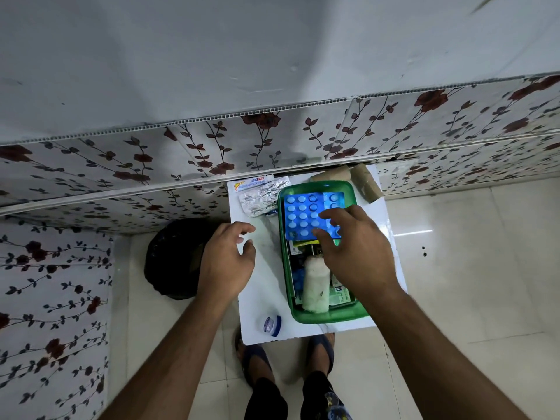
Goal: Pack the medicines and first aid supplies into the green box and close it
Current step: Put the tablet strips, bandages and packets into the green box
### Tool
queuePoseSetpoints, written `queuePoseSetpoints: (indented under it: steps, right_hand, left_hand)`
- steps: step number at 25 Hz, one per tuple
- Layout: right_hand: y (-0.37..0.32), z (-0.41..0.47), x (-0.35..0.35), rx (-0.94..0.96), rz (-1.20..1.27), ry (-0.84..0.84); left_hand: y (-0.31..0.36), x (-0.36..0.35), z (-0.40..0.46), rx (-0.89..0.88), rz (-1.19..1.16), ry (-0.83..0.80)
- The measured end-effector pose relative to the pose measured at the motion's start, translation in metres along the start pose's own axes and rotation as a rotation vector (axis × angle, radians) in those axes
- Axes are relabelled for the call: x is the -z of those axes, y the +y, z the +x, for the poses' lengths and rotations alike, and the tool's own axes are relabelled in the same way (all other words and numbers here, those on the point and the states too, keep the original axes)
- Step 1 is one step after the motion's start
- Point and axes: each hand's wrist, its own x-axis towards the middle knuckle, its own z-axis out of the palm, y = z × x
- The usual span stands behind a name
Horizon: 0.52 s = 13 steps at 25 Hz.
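Observation:
The green box (283, 268) stands open on a small white table (263, 286). Inside it lie a blue blister sheet of white pills (303, 213), a white cotton roll (315, 286) and small packets. My right hand (354, 253) hovers over the box with fingertips resting on the blue sheet, fingers spread. My left hand (227, 262) is to the left of the box above the table, fingers curled and holding nothing. A silver foil strip (260, 198) and a white sachet (251, 184) lie at the table's far left. Two brown bandage rolls (363, 180) sit behind the box. A small blue-capped jar (271, 325) rests at the near edge.
A floral-patterned wall (121, 165) runs right behind the table. A black bag (175, 256) sits on the tiled floor left of the table. My feet in sandals (257, 359) stand under the table's near edge.

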Motion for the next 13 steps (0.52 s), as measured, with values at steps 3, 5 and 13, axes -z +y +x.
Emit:
queuePoseSetpoints:
  steps: [3,5,13]
  right_hand:
    - [0.013,-0.003,0.027,-0.139,0.343,0.067]
    - [0.03,-0.002,0.038,-0.251,0.484,0.131]
    - [0.078,-0.009,0.018,-0.418,0.555,0.147]
  left_hand:
    - [0.002,0.003,0.002,0.033,-0.036,-0.046]
    - [-0.002,0.004,-0.004,0.106,-0.002,-0.183]
    - [-0.035,-0.019,-0.067,0.009,0.332,-0.694]
